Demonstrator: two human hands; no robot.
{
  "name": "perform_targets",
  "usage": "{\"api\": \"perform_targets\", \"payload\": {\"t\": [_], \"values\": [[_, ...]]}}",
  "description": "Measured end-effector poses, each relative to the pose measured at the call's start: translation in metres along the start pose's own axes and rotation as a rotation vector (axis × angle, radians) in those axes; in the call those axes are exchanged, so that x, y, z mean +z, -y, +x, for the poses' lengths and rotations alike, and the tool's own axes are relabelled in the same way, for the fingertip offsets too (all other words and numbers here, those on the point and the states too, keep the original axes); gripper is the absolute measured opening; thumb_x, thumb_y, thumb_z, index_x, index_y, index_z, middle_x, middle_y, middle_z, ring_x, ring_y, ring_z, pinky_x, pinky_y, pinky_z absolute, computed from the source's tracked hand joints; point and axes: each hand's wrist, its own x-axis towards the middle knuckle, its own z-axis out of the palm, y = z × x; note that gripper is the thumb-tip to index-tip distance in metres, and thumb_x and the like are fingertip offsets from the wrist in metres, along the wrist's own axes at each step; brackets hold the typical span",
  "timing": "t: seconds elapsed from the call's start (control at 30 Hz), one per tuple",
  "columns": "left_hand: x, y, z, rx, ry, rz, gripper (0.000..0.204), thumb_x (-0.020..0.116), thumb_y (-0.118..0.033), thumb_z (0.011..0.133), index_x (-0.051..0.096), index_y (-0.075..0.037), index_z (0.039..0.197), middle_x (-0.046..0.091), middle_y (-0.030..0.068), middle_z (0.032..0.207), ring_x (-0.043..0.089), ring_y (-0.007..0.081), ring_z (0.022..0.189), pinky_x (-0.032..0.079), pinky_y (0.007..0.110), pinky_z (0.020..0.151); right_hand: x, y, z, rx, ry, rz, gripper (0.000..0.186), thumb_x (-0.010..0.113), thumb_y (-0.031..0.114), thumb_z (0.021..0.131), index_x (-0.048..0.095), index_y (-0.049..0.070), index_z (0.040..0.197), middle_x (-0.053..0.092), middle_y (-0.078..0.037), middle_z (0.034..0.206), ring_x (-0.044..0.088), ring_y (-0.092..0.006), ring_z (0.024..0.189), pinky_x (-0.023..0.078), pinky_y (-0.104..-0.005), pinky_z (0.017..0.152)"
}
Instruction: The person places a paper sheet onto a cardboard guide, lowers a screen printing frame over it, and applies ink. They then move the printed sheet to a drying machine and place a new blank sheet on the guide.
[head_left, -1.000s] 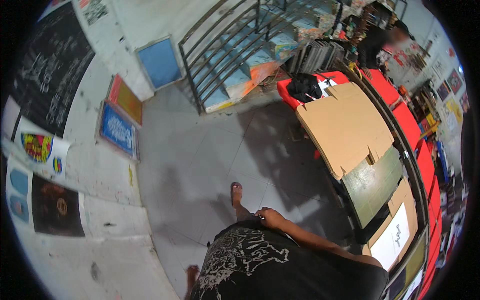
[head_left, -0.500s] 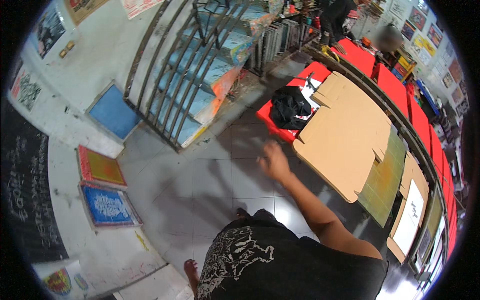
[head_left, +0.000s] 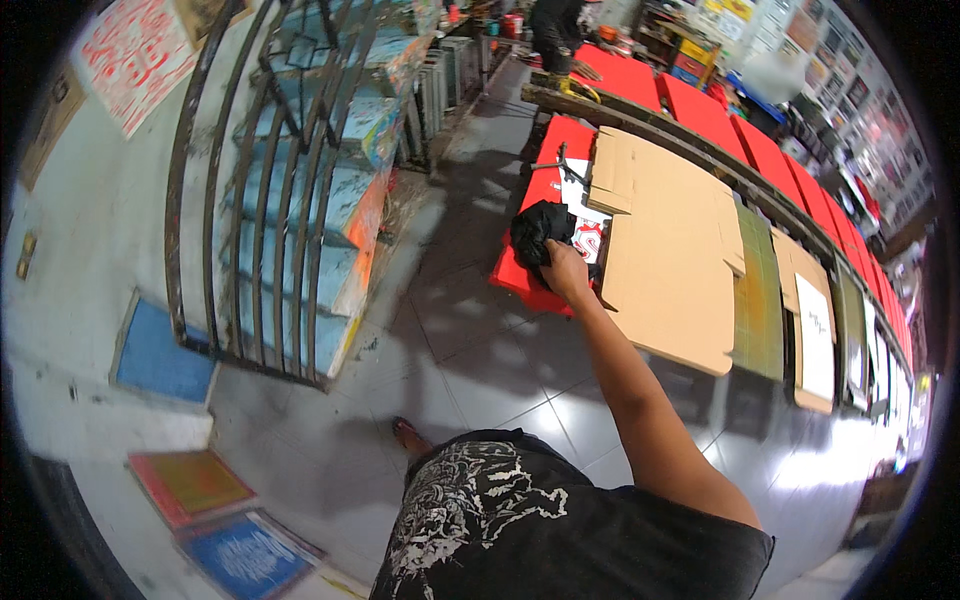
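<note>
With my right arm stretched forward, my right hand (head_left: 566, 270) is closed on a bunched black cloth (head_left: 538, 228). The cloth lies crumpled at the near end of a red board (head_left: 522, 268). Beside it, a white sheet with red print (head_left: 588, 238) shows partly from under the cloth. A dark, thin branched object (head_left: 562, 165) rests farther up on the same board. Right of my hand lies a large tan cardboard panel (head_left: 670, 250) with notched edges. My left hand is out of view.
A staircase (head_left: 300, 220) with dark metal railings stands on the left. Framed screens (head_left: 245, 552) lean by the left wall. A long row of red boards (head_left: 700, 115) runs behind a dark rail at the right. Another person (head_left: 556, 40) stands at the far end.
My right hand has gone from hanging over the floor to gripping the black cloth, which is now bunched smaller. My view has turned right and the body has stepped nearer the board.
</note>
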Motion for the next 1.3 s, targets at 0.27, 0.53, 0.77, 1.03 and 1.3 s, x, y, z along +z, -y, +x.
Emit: {"api": "perform_targets", "payload": {"t": [0.27,0.53,0.77,1.03,1.3], "values": [[-0.250,-0.093,0.169,0.238,0.158,0.176,0.022,0.051,-0.023,0.090,0.062,-0.005,0.097,0.064,0.0098,0.084,0.060,0.0230,0.075,0.048,0.039,0.061,-0.001,0.010,-0.015,0.231,-0.056,0.431,0.059,0.071,0.016,0.071,0.055,-0.005,0.124,0.064,-0.025,0.111,0.064,-0.0323,0.105,0.049,-0.0380,0.089],[-0.368,-0.248,0.296,1.000,-0.288,1.213,0.020,0.055,-0.014,0.087,0.063,-0.001,0.100,0.064,0.0196,0.096,0.061,0.0356,0.086,0.048,0.044,0.073,-0.094,0.037,0.032,0.323,-0.750,0.712,0.021,0.060,0.007,0.081,0.061,-0.004,0.099,0.064,-0.007,0.082,0.058,-0.0134,0.076,0.048,-0.0270,0.069],[-0.177,-0.398,0.341,0.339,0.080,0.512,0.024,0.059,-0.021,0.089,0.065,-0.002,0.100,0.066,0.0158,0.094,0.065,0.0283,0.086,0.050,0.038,0.075,-0.040,-0.006,0.024,0.569,-0.081,-0.149,0.055,0.075,0.016,0.064,0.060,0.003,0.115,0.057,-0.025,0.113,0.058,-0.0414,0.103,0.050,-0.0472,0.085],[-0.068,-0.556,0.338,0.587,0.309,0.513,0.018,0.054,-0.016,0.093,0.062,-0.001,0.101,0.065,0.0113,0.093,0.063,0.0217,0.089,0.049,0.035,0.083,-0.038,0.018,0.084,0.394,-0.406,0.039,0.053,0.071,0.027,0.075,0.057,0.000,0.119,0.054,-0.022,0.124,0.051,-0.0382,0.115,0.039,-0.0458,0.100],[0.003,-0.921,0.097,1.050,0.777,-0.093,0.026,0.055,-0.023,0.093,0.058,0.002,0.095,0.062,0.0127,0.091,0.059,0.0248,0.090,0.045,0.038,0.088,-0.019,-0.002,0.124,0.509,-0.223,-0.130,0.042,0.073,0.025,0.075,0.063,0.003,0.109,0.056,-0.021,0.122,0.054,-0.0376,0.112,0.044,-0.0464,0.094]]}}
